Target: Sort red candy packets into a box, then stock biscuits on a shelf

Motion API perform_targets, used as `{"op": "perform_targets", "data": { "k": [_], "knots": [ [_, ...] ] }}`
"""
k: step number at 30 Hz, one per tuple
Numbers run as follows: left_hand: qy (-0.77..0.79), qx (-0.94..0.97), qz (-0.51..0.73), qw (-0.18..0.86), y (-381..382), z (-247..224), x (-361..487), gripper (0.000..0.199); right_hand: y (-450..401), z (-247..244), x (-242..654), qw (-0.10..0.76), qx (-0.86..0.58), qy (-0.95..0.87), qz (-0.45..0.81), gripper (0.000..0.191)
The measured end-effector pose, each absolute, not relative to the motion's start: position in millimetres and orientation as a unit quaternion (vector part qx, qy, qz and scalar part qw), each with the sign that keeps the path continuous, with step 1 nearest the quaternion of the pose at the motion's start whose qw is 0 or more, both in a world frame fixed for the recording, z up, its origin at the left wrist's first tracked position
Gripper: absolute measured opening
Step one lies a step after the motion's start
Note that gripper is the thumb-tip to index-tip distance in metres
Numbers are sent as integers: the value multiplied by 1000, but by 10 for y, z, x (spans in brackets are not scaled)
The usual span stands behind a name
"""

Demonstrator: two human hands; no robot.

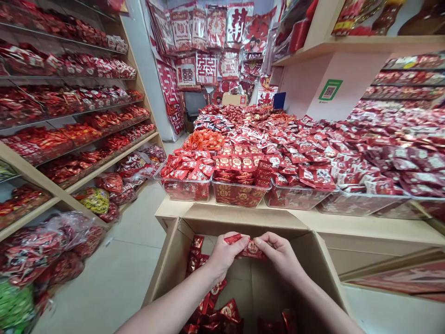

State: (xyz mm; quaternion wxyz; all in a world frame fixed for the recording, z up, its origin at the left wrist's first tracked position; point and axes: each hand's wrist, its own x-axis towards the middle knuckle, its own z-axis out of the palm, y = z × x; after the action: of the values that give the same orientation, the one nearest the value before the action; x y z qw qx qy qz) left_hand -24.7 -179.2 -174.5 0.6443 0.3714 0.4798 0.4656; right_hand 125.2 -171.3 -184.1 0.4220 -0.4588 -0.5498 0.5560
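A red packet [252,249] with gold marks is right between the two hands, over a big box. Its long way goes from side to side, from one hand across to the other, with a small tilt. A red piece with a lined edge also pokes out on top of the left hand. I cannot tell if this is one long packet or two packets joined in a row.

No hand is much nearer than the other, because both touch it. The left hand [225,253] has it on the left side, with the thumb on top and the fingers curled in under. The right hand [280,253] has the other side in a small pinch of thumb and finger. Both hands are closed up, not wide, and the two thumbs are close to each other.

Under the hands is the brown cardboard box [239,278]. More red packets [229,311] lie in it, below and to the left of the hands, and a few sit in the dark part near the right arm.

Past the hands, a counter [174,211] holds clear bins [239,194] full of red packets. Far to the left of the hands are tall shelves [66,185] with many more.
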Motion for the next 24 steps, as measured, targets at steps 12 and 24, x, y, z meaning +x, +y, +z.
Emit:
{"op": "perform_targets", "data": {
  "k": [12,24],
  "knots": [
    [476,365,461,654,-1788,-1787,-241,33,-1705,-1826,1265,457,-465,-513,558,31],
    [478,311,437,696,-1791,-1783,-263,31,-1699,-1842,1314,470,-460,-497,566,32]
  ]
}}
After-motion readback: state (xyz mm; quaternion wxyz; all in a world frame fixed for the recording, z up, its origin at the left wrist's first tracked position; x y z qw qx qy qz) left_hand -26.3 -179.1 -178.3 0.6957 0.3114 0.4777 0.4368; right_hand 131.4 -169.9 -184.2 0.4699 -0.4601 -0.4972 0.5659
